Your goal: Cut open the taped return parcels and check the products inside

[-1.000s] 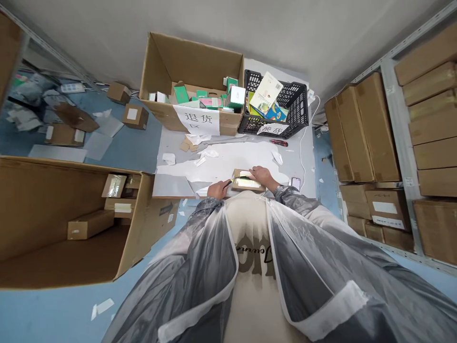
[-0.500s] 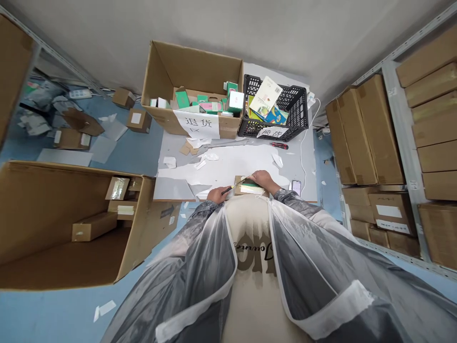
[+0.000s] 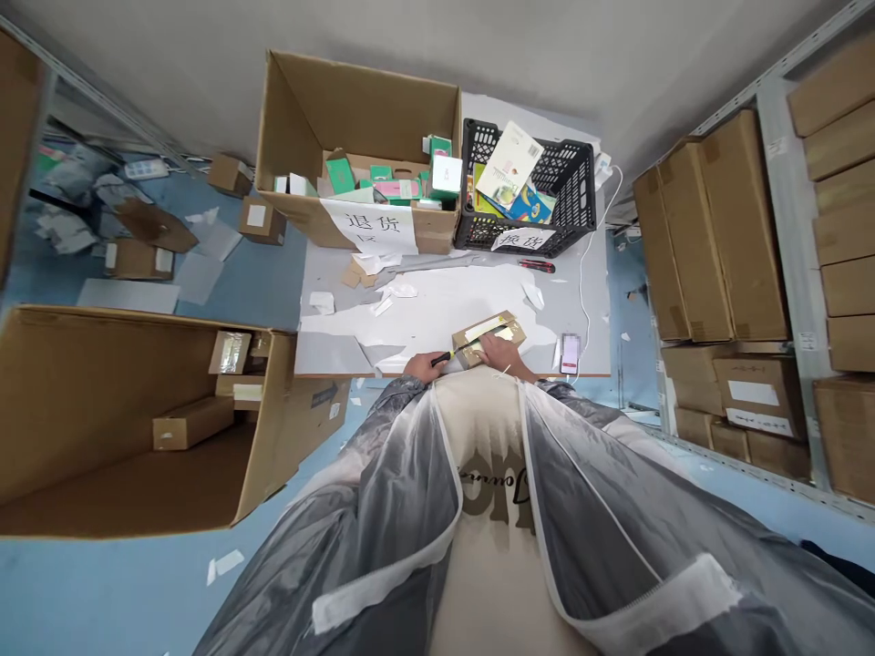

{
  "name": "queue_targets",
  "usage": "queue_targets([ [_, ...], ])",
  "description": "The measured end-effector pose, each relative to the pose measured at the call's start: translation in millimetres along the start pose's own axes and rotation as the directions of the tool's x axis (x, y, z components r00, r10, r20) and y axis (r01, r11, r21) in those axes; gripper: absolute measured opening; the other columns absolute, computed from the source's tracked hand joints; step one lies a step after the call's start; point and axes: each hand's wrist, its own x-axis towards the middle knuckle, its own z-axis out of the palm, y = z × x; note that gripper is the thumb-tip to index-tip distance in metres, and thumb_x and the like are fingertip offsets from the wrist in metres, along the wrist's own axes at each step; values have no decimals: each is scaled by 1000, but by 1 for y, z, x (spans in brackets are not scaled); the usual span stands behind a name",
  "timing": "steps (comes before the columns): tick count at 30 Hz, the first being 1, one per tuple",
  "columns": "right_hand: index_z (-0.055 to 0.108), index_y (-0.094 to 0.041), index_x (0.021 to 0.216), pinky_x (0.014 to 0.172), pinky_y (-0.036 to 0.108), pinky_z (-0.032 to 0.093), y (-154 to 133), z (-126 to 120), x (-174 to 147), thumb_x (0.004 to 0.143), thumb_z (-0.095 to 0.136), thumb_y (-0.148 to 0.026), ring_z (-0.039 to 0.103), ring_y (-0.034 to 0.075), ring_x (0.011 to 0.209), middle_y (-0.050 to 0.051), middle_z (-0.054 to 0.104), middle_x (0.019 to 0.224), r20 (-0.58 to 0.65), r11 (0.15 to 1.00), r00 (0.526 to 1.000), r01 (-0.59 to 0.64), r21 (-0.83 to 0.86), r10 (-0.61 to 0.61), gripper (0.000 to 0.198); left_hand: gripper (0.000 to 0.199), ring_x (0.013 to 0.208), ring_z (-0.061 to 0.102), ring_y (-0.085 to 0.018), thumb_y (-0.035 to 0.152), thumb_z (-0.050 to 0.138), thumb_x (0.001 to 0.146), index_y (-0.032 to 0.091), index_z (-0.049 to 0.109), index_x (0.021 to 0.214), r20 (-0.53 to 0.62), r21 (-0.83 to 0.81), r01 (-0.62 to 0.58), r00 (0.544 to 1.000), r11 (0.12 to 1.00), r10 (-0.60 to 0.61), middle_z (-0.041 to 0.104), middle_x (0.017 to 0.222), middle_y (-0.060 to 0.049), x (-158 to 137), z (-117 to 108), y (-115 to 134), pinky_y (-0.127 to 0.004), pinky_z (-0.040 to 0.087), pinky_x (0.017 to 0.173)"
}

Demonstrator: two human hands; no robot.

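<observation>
My left hand (image 3: 424, 365) is closed around a utility knife (image 3: 442, 359) with a black and yellow handle. Its thin front end points right, onto a small cardboard box (image 3: 509, 321). That box lies tilted at the table's front edge, close to my body, with a pale label or strip along its top. My right hand (image 3: 500, 353) grips the box from its near right side, fingers over the top; something pale and green shows beside the fingers. The knife's tip is too small to make out clearly.
Behind stand a large carton (image 3: 293, 214) of green boxes and a black crate (image 3: 581, 200) of booklets. A red cutter (image 3: 537, 265), paper scraps (image 3: 322, 302) and a phone (image 3: 570, 353) lie on the table (image 3: 328, 355). An open carton (image 3: 273, 428) is left; shelves (image 3: 786, 228) stand right.
The small box has turned, its right end now farther from me. My right hand has shifted from its far edge to its near side. The knife stays in my left hand.
</observation>
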Motion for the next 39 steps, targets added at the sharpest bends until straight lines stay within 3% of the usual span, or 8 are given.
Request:
queue_targets([
  [3,69,-16,163,99,35,57,8,-1,1,120,76,-58,77,35,131,25,74,159,48,994,993,108,21,-109,60,49,146,83,-36,43,74,113,33,91,158,2,25,27,1000,999,-27,91,150,-5,-4,-5,7,-37,62,119],
  [6,70,-16,158,101,36,58,13,-4,5,108,94,-49,75,36,134,23,71,160,131,985,976,168,38,-172,64,49,124,89,-32,44,71,112,29,93,153,51,2,46,998,999,-46,96,121,-6,-5,-8,10,-34,64,108],
  [15,78,-13,137,114,48,48,6,-2,-6,103,86,-28,59,42,136,25,72,148,-3,989,989,150,-14,-150,38,42,72,76,-24,61,68,107,25,90,106,86,-255,-25,995,967,49,77,71,-1,-14,13,3,-30,58,72],
  [20,83,-15,130,123,54,40,14,-5,-5,100,84,-27,52,44,139,23,71,148,-72,973,971,226,-39,-228,32,53,48,54,-18,68,66,106,22,88,121,144,-501,60,990,863,14,68,65,1,-26,26,-4,-32,48,57],
  [23,84,-15,132,126,53,39,16,-12,1,100,90,-31,53,44,140,23,71,149,-52,963,964,255,-85,-260,36,52,48,55,-19,67,62,110,23,86,125,123,-499,43,992,866,21,69,68,1,-29,29,-2,-33,50,59],
  [27,84,-14,136,121,49,43,12,-17,8,102,97,-37,62,42,134,23,76,145,-7,979,981,195,-54,-195,43,41,80,80,-29,57,61,114,25,83,127,-24,-267,-11,1000,964,5,80,82,-3,-29,29,4,-35,59,82],
  [31,82,-16,140,110,44,47,11,-15,7,108,95,-49,68,38,130,19,80,140,12,994,995,104,-32,-104,48,37,99,83,-36,51,59,116,26,77,136,-90,-125,1,996,992,-12,83,92,-7,-28,30,8,-36,56,86],
  [39,81,-16,144,109,40,52,20,4,-8,107,98,-49,72,36,134,19,81,143,135,995,986,92,25,-94,52,51,56,61,-22,77,51,118,30,69,124,123,-478,74,992,875,-17,69,73,1,-41,50,12,-32,48,63],
])
